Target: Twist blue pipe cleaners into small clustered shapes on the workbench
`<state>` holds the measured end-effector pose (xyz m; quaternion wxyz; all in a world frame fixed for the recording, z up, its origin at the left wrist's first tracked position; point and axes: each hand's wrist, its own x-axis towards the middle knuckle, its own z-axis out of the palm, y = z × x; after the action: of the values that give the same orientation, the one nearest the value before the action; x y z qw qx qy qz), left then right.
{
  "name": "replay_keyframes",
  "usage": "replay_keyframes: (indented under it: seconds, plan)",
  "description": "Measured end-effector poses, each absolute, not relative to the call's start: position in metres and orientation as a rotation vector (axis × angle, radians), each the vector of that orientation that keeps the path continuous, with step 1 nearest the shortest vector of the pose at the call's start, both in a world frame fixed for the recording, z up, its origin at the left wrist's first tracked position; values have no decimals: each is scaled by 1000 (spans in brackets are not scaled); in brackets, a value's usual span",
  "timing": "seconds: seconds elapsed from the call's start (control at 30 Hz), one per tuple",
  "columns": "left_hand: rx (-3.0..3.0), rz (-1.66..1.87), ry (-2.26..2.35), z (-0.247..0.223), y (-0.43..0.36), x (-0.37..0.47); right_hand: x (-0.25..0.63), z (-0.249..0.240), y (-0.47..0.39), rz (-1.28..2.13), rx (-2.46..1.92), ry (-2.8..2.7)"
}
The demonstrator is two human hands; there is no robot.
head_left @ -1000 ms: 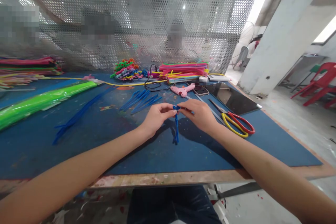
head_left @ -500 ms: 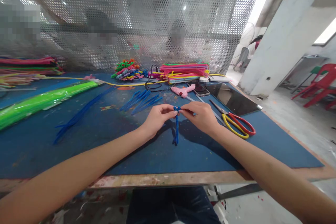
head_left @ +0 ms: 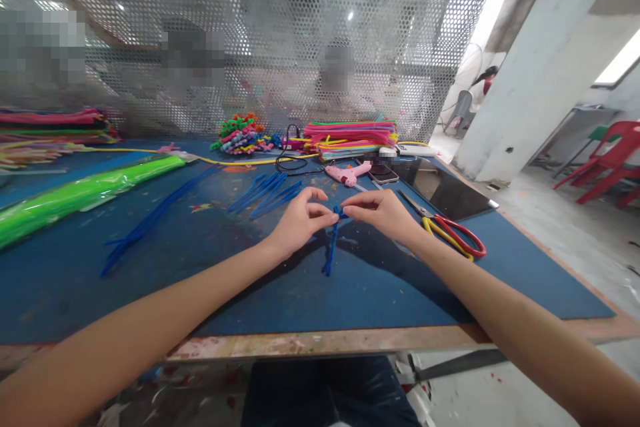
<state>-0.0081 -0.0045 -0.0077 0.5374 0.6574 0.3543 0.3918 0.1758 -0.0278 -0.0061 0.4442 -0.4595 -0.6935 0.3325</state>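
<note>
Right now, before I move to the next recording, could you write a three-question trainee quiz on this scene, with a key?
1. Multiple choice: which of these lies nearest the right hand?
a) red chair
b) scissors
c) bagged green bundle

2. True or false: the right hand and the left hand are both at the blue piece.

3. Short answer: what colour is the glue-gun-shaped tool beyond the hands?

Key: 1. b; 2. True; 3. Pink
</note>
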Motion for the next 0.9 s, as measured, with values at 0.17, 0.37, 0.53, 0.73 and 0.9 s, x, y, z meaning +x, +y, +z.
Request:
replay_keyframes:
  seconds: [0.17, 0.37, 0.53, 0.73, 0.9]
  plan:
    - [1842, 908, 779, -9, -5, -11, 176, -6, -28, 892, -1173, -1783]
    - [1972, 853, 802, -9, -7, -12, 177, -4, -29, 895, -1127, -1846]
    - [2169, 770, 843, -4, -11, -13, 184, 1, -29, 681, -1026, -2119]
    - [2368, 539, 701, 7, -10, -21, 190, -2, -28, 124, -746, -2484]
    - [2386, 489, 659, 10, -9, -23, 190, -6, -29, 58, -653, -2541]
